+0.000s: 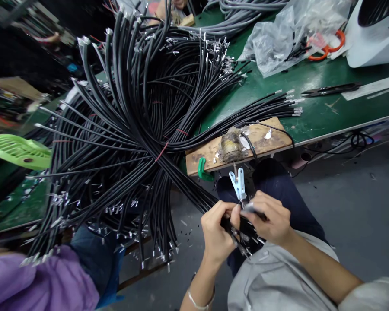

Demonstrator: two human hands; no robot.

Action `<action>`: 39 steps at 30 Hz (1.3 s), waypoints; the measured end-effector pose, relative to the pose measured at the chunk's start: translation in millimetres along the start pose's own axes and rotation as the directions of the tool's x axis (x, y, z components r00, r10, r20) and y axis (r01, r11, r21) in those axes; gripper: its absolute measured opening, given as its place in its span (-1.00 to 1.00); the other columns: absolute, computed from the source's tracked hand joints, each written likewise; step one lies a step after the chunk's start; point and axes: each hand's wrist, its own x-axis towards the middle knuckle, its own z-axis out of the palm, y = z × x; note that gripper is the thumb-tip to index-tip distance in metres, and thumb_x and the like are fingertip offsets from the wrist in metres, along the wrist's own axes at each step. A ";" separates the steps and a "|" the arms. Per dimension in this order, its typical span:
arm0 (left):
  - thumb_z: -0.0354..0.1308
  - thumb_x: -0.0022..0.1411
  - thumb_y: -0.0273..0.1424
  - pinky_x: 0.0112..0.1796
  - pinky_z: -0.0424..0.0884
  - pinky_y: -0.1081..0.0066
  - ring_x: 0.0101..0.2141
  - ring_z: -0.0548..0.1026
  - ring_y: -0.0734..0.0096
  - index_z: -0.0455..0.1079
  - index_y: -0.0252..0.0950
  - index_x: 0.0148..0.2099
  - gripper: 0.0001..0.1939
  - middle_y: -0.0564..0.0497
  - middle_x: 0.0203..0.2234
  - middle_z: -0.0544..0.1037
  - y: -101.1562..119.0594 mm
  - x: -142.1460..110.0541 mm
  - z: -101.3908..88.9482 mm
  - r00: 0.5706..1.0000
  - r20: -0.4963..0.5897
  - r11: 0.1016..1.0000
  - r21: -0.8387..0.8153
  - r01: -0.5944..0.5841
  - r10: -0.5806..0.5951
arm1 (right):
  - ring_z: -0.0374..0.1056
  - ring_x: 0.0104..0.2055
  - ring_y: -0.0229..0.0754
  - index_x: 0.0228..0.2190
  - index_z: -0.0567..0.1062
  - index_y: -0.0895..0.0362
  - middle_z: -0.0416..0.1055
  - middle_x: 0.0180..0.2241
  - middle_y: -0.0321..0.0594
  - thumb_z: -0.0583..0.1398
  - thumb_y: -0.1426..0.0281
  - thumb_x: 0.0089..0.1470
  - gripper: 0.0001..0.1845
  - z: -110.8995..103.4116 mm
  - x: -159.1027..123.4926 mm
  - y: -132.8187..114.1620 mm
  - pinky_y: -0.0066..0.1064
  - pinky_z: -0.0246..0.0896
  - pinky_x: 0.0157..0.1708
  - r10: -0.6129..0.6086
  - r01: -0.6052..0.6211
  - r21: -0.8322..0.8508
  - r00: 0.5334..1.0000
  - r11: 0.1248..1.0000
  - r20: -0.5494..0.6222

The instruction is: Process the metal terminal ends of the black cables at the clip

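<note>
Over my lap, my left hand (218,229) is closed around the near ends of a bundle of black cables (194,190), whose stripped tips stick out below the fingers. Close beside it, my right hand (270,216) is pinched shut; a dark piece shows at its fingertips, too blurred to name. Just above both hands, a light-blue clothespin (237,183) sits on a thin metal rod. That rod comes out of a lump wrapped in yellowish tape (231,147) on a wooden board (201,160).
A green clamp (205,169) grips the board's edge. Heaped cables (162,99) cover the left of the green table (278,82). Orange-handled scissors (327,49), a plastic bag (272,43) and dark tweezers (330,89) lie right. A person in a purple sleeve (52,280) sits left, near a green fan (19,150).
</note>
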 end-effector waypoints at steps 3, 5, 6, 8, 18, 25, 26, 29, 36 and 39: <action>0.16 0.17 -0.52 -0.52 0.19 0.54 -0.60 0.31 0.57 0.40 -0.33 -0.44 -0.87 0.11 -0.63 0.35 -0.3 1.0 -1.1 1.000 0.007 1.000 0.007 0.002 -0.002 | 0.23 -0.48 -0.26 -0.39 0.45 0.15 0.35 -0.52 -0.26 0.26 0.57 0.02 -0.89 -8.9 1.7 -1.7 -0.40 0.20 -0.48 0.152 -0.152 0.024 0.988 0.988 -0.013; 0.18 0.16 -0.53 -0.52 0.19 0.54 -0.60 0.30 0.57 0.41 -0.33 -0.44 -0.89 0.12 -0.63 0.34 -0.1 1.4 -1.1 1.000 0.011 1.000 0.014 -0.011 0.011 | 0.22 -0.48 -0.27 -0.41 0.47 0.14 0.33 -0.50 -0.27 0.26 0.54 0.04 -0.92 -12.6 5.5 -0.2 -0.41 0.18 -0.48 0.332 -0.333 0.001 0.941 0.943 -0.068; 0.18 0.15 -0.53 -0.52 0.19 0.54 -0.60 0.30 0.57 0.41 -0.33 -0.43 -0.89 0.12 -0.63 0.34 0.1 1.5 -0.8 1.000 0.010 1.000 0.015 -0.018 0.018 | 0.22 -0.47 -0.27 -0.41 0.48 0.14 0.33 -0.50 -0.26 0.25 0.52 0.04 -0.94 -13.5 7.9 1.0 -0.41 0.17 -0.48 0.394 -0.395 -0.004 0.917 0.919 -0.071; 0.19 0.15 -0.54 -0.52 0.19 0.54 -0.60 0.29 0.57 0.42 -0.33 -0.42 -0.90 0.12 -0.63 0.35 0.5 2.0 0.3 1.000 0.006 1.000 0.011 -0.023 0.023 | 0.23 -0.48 -0.26 -0.44 0.50 0.15 0.34 -0.50 -0.26 0.24 0.50 0.05 -0.96 -13.9 12.3 3.5 -0.41 0.17 -0.48 0.463 -0.462 0.018 0.886 0.886 -0.034; 0.17 0.17 -0.52 -0.52 0.18 0.54 -0.60 0.29 0.58 0.41 -0.33 -0.42 -0.89 0.11 -0.62 0.36 -1.0 1.7 1.0 1.000 0.030 1.000 -0.017 0.003 -0.003 | 0.28 -0.49 -0.27 -0.45 0.51 0.15 0.38 -0.51 -0.28 0.22 0.58 0.00 -0.89 -17.5 9.0 5.8 -0.41 0.20 -0.50 0.476 -0.476 0.016 0.877 0.879 -0.063; 0.11 0.22 -0.50 -0.54 0.15 0.54 -0.61 0.28 0.58 0.38 -0.35 -0.45 -0.83 0.11 -0.64 0.35 0.5 3.2 -0.7 0.997 0.070 1.000 0.002 0.015 -0.015 | 0.47 -0.21 -0.10 -0.11 0.50 0.12 0.55 -0.27 -0.13 0.22 0.70 -0.03 -0.56 -12.8 4.2 1.3 -0.22 0.38 -0.21 0.082 -0.089 -0.101 0.994 0.991 -0.075; 0.11 0.22 -0.50 -0.55 0.15 0.55 -0.62 0.28 0.58 0.39 -0.35 -0.45 -0.83 0.11 -0.64 0.35 1.3 3.5 -1.0 0.998 0.065 1.000 0.003 0.021 -0.021 | 0.47 -0.20 -0.08 -0.10 0.49 0.13 0.56 -0.26 -0.11 0.22 0.71 -0.03 -0.55 -12.4 1.0 0.9 -0.21 0.38 -0.20 0.028 -0.036 -0.128 0.998 0.991 -0.063; 0.10 0.23 -0.48 -0.56 0.16 0.55 -0.63 0.29 0.58 0.40 -0.35 -0.44 -0.82 0.10 -0.64 0.37 3.0 3.8 -1.9 0.997 0.063 0.999 -0.010 0.038 -0.038 | 0.49 -0.22 -0.07 -0.11 0.50 0.14 0.57 -0.27 -0.11 0.23 0.69 -0.04 -0.57 -13.3 -8.0 -0.2 -0.20 0.38 -0.21 -0.005 0.002 -0.132 1.000 0.991 -0.028; 0.07 0.26 -0.48 -0.54 0.17 0.52 -0.61 0.30 0.55 0.41 -0.34 -0.42 -0.80 0.09 -0.62 0.36 -0.1 4.2 -2.9 0.993 0.121 1.000 -0.018 -0.004 0.006 | 0.38 -0.38 -0.20 -0.29 0.54 0.18 0.42 -0.41 -0.18 0.08 0.23 0.22 -0.68 -13.3 12.9 1.1 -0.40 0.31 -0.38 0.580 -0.599 0.239 0.800 0.764 0.150; 0.07 0.27 -0.48 -0.54 0.15 0.52 -0.61 0.27 0.56 0.36 -0.33 -0.45 -0.79 0.10 -0.63 0.32 -1.0 3.4 -0.1 0.994 0.113 1.000 -0.010 -0.008 0.009 | 0.33 -0.39 -0.21 -0.44 0.50 0.19 0.36 -0.45 -0.21 0.14 0.22 0.17 -0.69 -3.0 17.7 -0.4 -0.42 0.28 -0.41 0.558 -0.611 0.302 0.791 0.731 0.250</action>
